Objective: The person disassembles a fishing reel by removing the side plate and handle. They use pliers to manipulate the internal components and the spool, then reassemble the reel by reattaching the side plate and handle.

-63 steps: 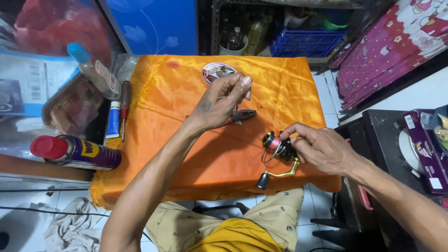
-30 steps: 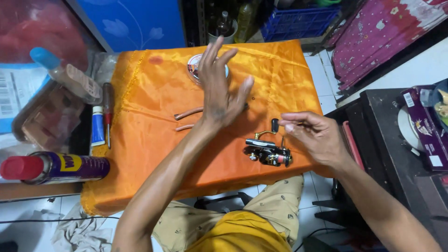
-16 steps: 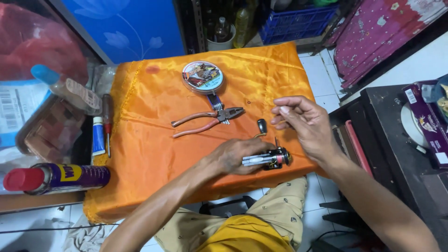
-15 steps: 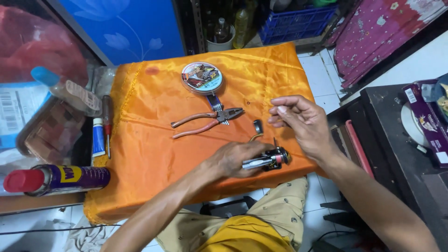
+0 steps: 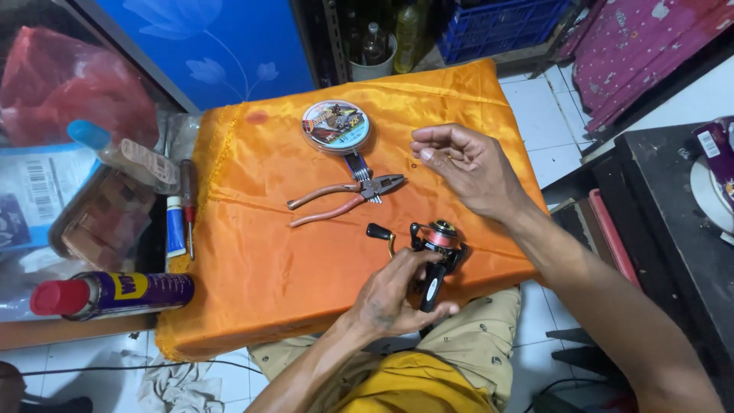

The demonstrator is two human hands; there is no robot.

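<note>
Left hand (image 5: 397, 298): forearm enters from the lower edge, palm down, fingers curled and clamped around the foot and body of a small spinning reel (image 5: 434, 256). The reel sits on the orange cloth (image 5: 252, 252) near the cloth's front edge, just ahead of the knuckles; its black knob handle juts out to the thumb side.

Right hand (image 5: 462, 164): arm comes in from the lower right, wrist bent, hand raised above the cloth beyond the reel. Thumb and forefinger tips are pinched together; whether anything small sits between them cannot be told.

Materials: the cloth is glossy satin, creased, draped over a low table with its hem hanging at the front. The reel is black metal or plastic with a reddish spool band and a brass-coloured crank arm. Pliers (image 5: 344, 197) with dull pink grips lie flat, beyond the left hand and to the thumb side of the right, jaws resting across a grey comb-like piece. A round clear line spool (image 5: 336, 125) lies farther out still.

Off the cloth's edge, well apart on the left hand's outer side: a spray can (image 5: 115, 294) with a red cap, lying down, and a small tube (image 5: 176, 227) beside a screwdriver (image 5: 188, 206).

Room: bare cloth spreads wide between the left hand and the can-side edge; the reel is close to the front edge.
</note>
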